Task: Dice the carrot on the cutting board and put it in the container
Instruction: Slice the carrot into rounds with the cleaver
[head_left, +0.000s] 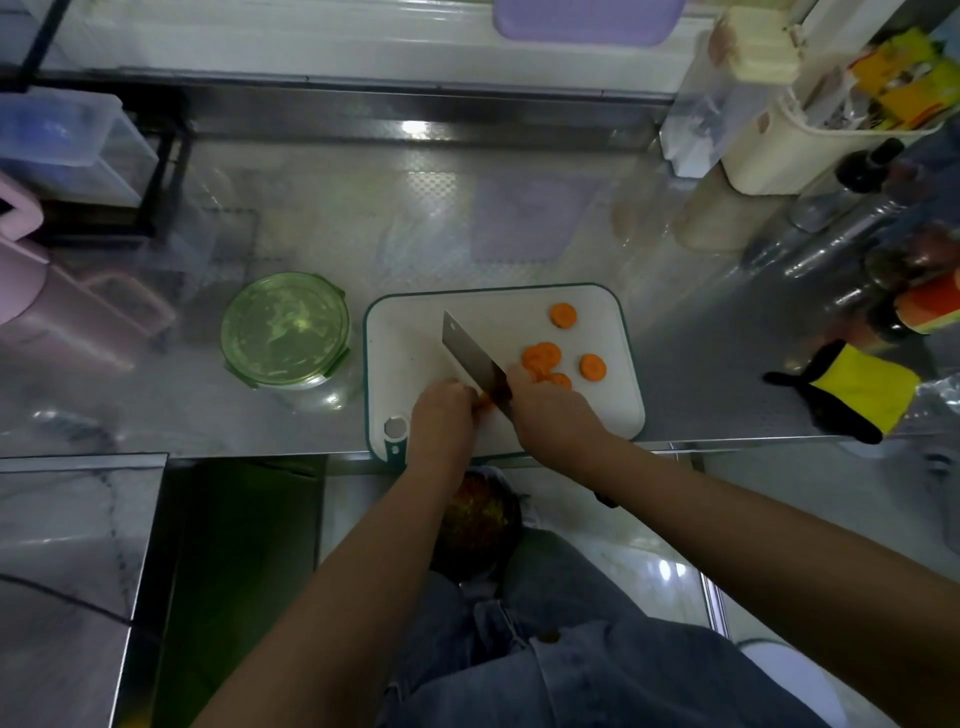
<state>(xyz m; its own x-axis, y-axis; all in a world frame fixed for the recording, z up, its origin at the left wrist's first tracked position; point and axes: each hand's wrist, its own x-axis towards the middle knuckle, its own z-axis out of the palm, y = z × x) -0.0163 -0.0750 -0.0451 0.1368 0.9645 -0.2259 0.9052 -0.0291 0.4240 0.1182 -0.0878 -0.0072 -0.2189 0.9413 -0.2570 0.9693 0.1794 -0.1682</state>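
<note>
carrot stub (485, 400) is pinched by left hand (444, 410), cleaver (470, 353) is gripped by right hand (545, 408); that hand could be nicked, stub being so short.

Your carrot rounds (542, 358) are lying flat on the right half of the white, teal-rimmed cutting board (415, 338), a few overlapping, two apart. The stub (485, 401) (mostly hidden) is peeking out between your left hand (444, 410) and the cleaver (470, 353). The round green container (285, 330) is sitting lidded just left of the board.
</note>
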